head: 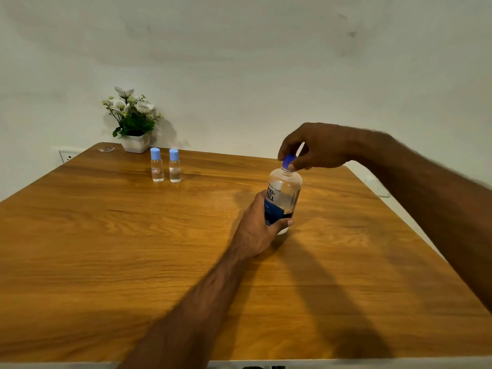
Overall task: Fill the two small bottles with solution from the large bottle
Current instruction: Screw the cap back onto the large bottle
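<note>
Right now you're at the uncapping step: your left hand (262, 227) is wrapped round the lower body of the big bottle (283, 195), right of centre in the frame, and your right hand (316, 146) is pinching its blue cap (289, 160) w/ thumb and fingertips. The cap looks tilted and part lifted off the neck, tho I can't tell if it's fully free.

Keep the left grip low and firm so the bottle base stays down on the table (106, 235) and the body doesn't get squeezed; it looks soft-walled, and squeezing could spurt solution once open. Turn or lift w/ the right fingertips only, wrist steady, and bring the cap straight up.

The two small bottles (157, 166) (175, 167) stand upright, side by side, upper left, near the flower pot (135, 145), well apart from your hands. Both are capped, so they need opening before any pouring.
</note>
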